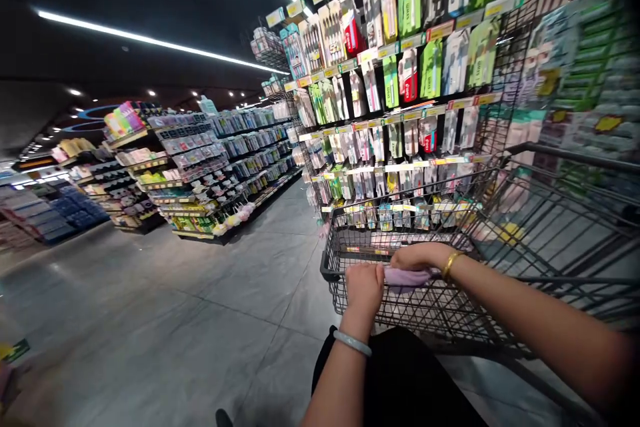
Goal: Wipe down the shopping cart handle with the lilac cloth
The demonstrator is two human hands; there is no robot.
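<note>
A grey wire shopping cart [435, 300] stands in front of me, angled to the right. My left hand [364, 285], below which a pale bracelet circles the wrist, is closed in a fist over the cart's near rim. A soft lilac cloth [407, 278] lies along that rim, its left end meeting my left hand. Bent over from the right, my right hand [419, 256] has its fingers closed at the cloth and the rim; a gold bracelet [450, 267] is on that wrist. The fingertips of both hands are hidden.
A tall rack of hanging toothbrush packs [380, 87] rises just beyond the cart. Stocked shelves [200, 173] line the left side across the grey floor [200, 320]. More green packages [597, 60] hang at the far right.
</note>
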